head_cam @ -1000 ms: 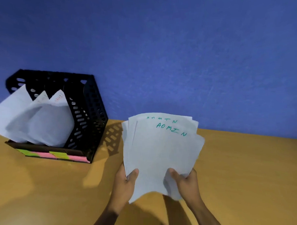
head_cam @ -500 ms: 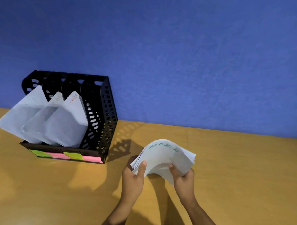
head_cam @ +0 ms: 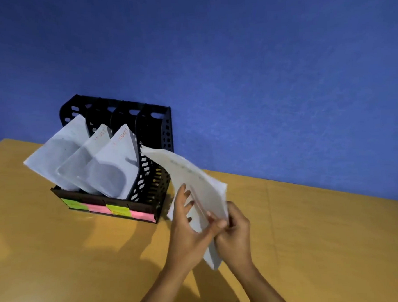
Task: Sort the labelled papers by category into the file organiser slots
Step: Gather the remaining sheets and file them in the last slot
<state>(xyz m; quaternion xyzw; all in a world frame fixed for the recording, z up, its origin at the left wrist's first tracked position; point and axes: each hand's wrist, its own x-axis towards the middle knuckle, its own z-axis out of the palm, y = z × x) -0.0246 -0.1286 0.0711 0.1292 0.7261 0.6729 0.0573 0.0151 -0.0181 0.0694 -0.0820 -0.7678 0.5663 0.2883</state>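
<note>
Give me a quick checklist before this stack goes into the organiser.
1. Stack held by both hands, left hand and right hand: ok.
2. Rightmost slot of the organiser free of papers: ok.
3. Stack's top corner aimed at that slot: ok, it is close beside it.
4. Label on the stack readable: cannot tell, blurred.
5. Pink tag under that slot matches the label: cannot tell.

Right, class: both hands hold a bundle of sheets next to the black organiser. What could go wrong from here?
1. The bundle of sheets is fanned and curling in the left hand and right hand; sheets may slip out or crumple.
2. Its top corner leans toward the organiser; it could catch a divider.
3. Papers in the three left slots flop forward and might get knocked.
</note>
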